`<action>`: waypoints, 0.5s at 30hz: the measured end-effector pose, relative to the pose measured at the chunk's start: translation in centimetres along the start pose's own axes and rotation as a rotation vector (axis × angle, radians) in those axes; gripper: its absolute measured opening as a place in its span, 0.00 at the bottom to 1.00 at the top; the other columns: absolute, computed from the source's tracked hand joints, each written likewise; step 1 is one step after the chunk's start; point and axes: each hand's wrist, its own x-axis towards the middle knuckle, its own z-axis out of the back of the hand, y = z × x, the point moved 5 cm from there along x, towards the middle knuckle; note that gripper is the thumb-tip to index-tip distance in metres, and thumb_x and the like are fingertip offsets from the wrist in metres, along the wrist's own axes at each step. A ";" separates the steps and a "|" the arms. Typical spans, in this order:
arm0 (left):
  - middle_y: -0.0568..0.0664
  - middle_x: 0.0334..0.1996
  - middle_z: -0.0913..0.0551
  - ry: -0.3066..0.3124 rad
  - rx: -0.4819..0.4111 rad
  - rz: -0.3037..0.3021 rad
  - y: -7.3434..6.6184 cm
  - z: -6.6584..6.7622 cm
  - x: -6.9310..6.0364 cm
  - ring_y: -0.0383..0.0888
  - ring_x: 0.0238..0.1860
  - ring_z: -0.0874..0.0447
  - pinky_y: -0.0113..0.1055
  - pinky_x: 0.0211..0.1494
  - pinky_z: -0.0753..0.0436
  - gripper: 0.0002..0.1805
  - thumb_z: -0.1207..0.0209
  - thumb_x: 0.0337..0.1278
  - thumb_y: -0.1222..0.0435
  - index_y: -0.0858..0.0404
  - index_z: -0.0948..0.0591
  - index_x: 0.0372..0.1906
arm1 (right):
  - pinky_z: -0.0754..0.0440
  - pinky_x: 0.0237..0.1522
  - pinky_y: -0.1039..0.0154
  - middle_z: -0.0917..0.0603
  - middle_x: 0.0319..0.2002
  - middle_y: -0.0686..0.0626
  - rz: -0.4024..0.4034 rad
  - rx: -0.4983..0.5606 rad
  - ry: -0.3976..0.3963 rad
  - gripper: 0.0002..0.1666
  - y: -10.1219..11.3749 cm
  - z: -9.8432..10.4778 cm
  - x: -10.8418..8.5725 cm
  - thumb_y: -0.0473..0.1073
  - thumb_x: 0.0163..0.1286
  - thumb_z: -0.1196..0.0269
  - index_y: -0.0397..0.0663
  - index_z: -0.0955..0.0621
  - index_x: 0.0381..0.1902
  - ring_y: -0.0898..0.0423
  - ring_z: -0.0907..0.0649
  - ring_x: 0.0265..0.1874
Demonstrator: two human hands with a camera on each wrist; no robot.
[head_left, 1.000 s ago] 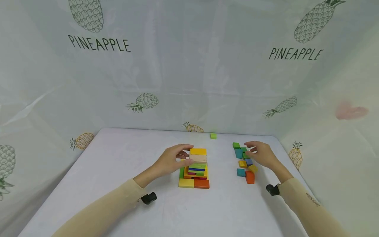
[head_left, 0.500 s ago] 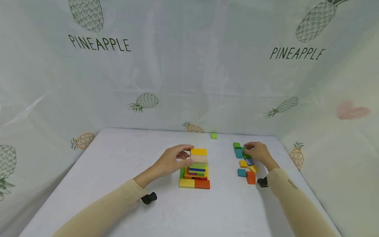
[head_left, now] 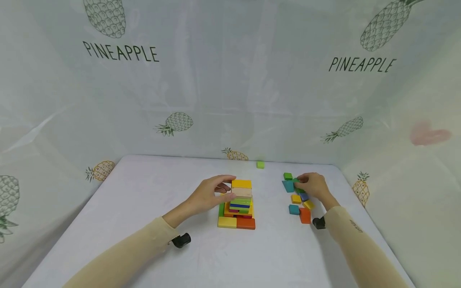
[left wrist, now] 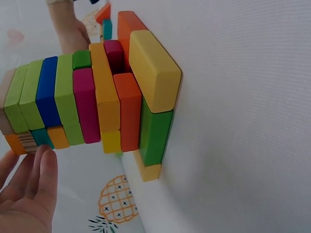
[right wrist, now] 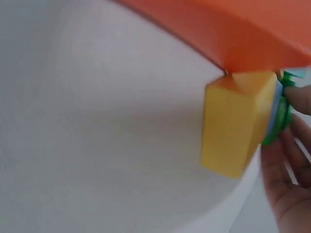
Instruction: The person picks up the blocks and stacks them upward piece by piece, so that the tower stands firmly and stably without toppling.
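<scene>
A tower of coloured blocks [head_left: 241,193] stands in the middle of the table. Against its upper left side rests the left hand [head_left: 206,196], thumb and fingers apart; in the left wrist view the fingertips of that hand [left wrist: 30,196] touch the side of the stack [left wrist: 86,106]. The right hand [head_left: 316,186] is at the loose blocks on the right and pinches a green block, partly hidden by its fingers. The right wrist view shows this hand [right wrist: 290,170] with thumb and fingers about the green block [right wrist: 280,119], beyond a yellow block [right wrist: 231,128].
Around the right hand lie a teal block [head_left: 288,186], a green block [head_left: 287,176], yellow blocks [head_left: 296,199], another teal block [head_left: 293,209] and an orange block [head_left: 305,215]. A light green block [head_left: 260,165] lies near the table's back edge.
The right hand has moved left and down onto the green blocks and closed its fingers on one. The teal block beside it has turned. The left hand has stayed at the tower.
</scene>
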 end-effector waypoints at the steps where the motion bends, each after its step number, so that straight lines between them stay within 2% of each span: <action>1: 0.42 0.66 0.18 0.003 -0.002 0.001 0.0 0.0 0.0 0.39 0.57 0.16 0.37 0.66 0.16 0.35 0.30 0.68 0.47 0.50 0.25 0.76 | 0.14 0.55 0.43 0.13 0.51 0.35 0.027 0.000 -0.026 0.24 0.3 0.3 -0.2 0.47 0.75 0.31 0.35 0.16 0.60 0.39 0.16 0.50; 4: 0.42 0.65 0.18 0.010 -0.011 0.006 0.0 -0.1 0.0 0.41 0.58 0.16 0.39 0.66 0.17 0.37 0.30 0.66 0.46 0.50 0.26 0.76 | 0.13 0.55 0.43 0.12 0.52 0.35 0.155 0.009 -0.115 0.21 2.6 1.7 -1.0 0.43 0.74 0.29 0.37 0.14 0.60 0.39 0.14 0.50; 7: 0.41 0.65 0.18 0.009 -0.013 0.017 0.2 0.0 0.0 0.41 0.58 0.16 0.41 0.67 0.17 0.37 0.29 0.65 0.45 0.49 0.26 0.76 | 0.12 0.55 0.44 0.12 0.52 0.38 0.324 0.035 -0.131 0.20 7.2 2.9 -2.4 0.39 0.73 0.28 0.38 0.14 0.59 0.41 0.13 0.49; 9: 0.41 0.65 0.18 0.004 -0.018 0.024 0.2 0.1 0.0 0.41 0.58 0.15 0.42 0.66 0.16 0.37 0.29 0.65 0.45 0.47 0.25 0.75 | 0.11 0.54 0.47 0.12 0.51 0.42 0.431 0.061 -0.089 0.19 10.9 3.0 -3.5 0.38 0.72 0.28 0.40 0.13 0.59 0.46 0.12 0.47; 12: 0.42 0.65 0.18 -0.001 -0.021 0.028 0.3 0.2 -0.1 0.41 0.57 0.16 0.43 0.66 0.16 0.36 0.28 0.65 0.45 0.47 0.25 0.75 | 0.10 0.53 0.53 0.12 0.50 0.48 0.554 0.103 0.014 0.19 16.0 2.5 -5.2 0.39 0.71 0.27 0.44 0.13 0.59 0.52 0.13 0.46; 15: 0.42 0.64 0.18 0.006 -0.030 0.025 0.3 0.0 -0.1 0.42 0.57 0.15 0.42 0.66 0.16 0.37 0.29 0.65 0.46 0.49 0.25 0.75 | 0.11 0.53 0.57 0.12 0.49 0.52 0.629 0.128 0.098 0.19 19.3 1.5 -6.4 0.40 0.70 0.25 0.46 0.12 0.58 0.54 0.13 0.45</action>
